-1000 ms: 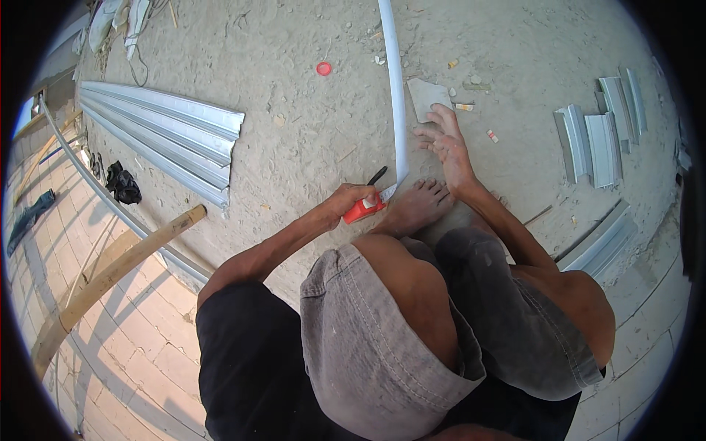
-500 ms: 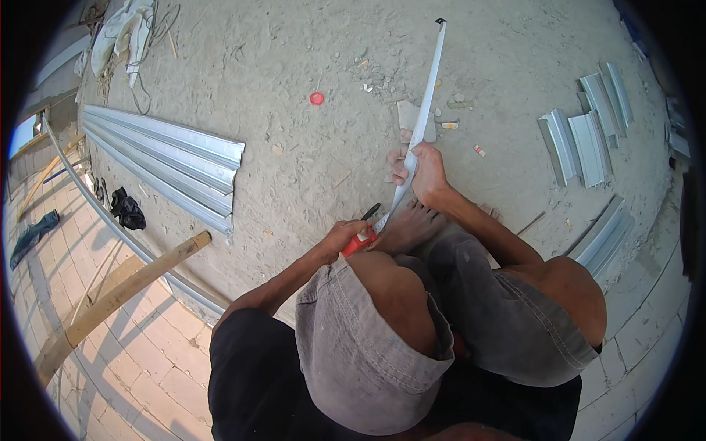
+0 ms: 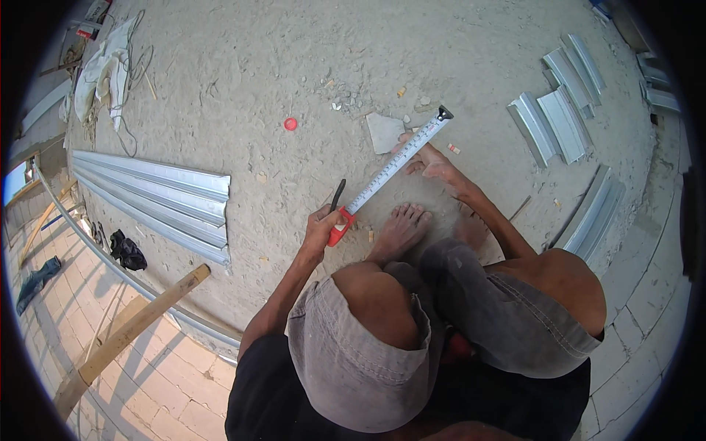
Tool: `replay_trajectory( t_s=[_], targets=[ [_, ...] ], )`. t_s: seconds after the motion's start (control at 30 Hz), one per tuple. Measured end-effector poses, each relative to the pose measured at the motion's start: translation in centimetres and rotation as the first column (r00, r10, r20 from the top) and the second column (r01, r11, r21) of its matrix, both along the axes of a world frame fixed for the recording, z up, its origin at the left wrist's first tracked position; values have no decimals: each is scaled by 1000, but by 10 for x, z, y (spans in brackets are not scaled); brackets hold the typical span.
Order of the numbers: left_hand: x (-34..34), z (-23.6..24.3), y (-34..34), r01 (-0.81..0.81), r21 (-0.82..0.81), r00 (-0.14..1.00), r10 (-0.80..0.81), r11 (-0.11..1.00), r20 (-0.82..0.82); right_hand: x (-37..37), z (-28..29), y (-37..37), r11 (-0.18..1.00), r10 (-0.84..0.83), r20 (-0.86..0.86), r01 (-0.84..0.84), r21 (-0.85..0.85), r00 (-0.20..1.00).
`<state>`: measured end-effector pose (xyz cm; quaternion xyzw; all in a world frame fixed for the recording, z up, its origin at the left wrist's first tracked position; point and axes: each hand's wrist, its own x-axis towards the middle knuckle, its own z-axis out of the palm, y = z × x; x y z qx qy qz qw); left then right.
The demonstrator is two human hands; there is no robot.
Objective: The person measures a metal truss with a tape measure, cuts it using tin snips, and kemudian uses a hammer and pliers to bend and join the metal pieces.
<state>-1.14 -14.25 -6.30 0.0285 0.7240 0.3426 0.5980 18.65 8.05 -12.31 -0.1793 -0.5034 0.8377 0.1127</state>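
Observation:
My left hand (image 3: 321, 228) is closed around the red case of a tape measure (image 3: 339, 231), held above the dusty ground. A slim black piece (image 3: 338, 193), perhaps a strap or a marker, sticks up from this hand. From the case the white blade (image 3: 390, 167) runs out toward the upper right and ends in a black hook (image 3: 445, 113). My right hand (image 3: 435, 163) is just below the blade's outer part, its fingers stretched out loosely and partly blurred, some behind the blade. Whether they touch it I cannot tell.
Long ribbed metal profiles (image 3: 158, 198) lie at left; short cut pieces (image 3: 551, 125) lie at right, with another stack (image 3: 592, 213) nearer. A wooden pole (image 3: 140, 327) juts in at lower left. A flat stone fragment (image 3: 384, 134) and a red ring (image 3: 290, 124) lie ahead of my bare foot (image 3: 403, 229).
The extended blade has become much shorter, its hook coming nearer. My left hand moved left with the case. My right hand loosened from the blade, and its fingers straightened.

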Motion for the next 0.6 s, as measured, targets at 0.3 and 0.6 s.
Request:
replay_trajectory(
  t_s=[0.3,0.6],
  targets=[
    [14,-8,27,53,112,995,-43,992,-94,33,51,53,780,-597,67,559,281,799],
    [44,-8,71,106,183,994,-99,977,-43,14,111,52,437,-340,140,24,899,930]
  ],
)
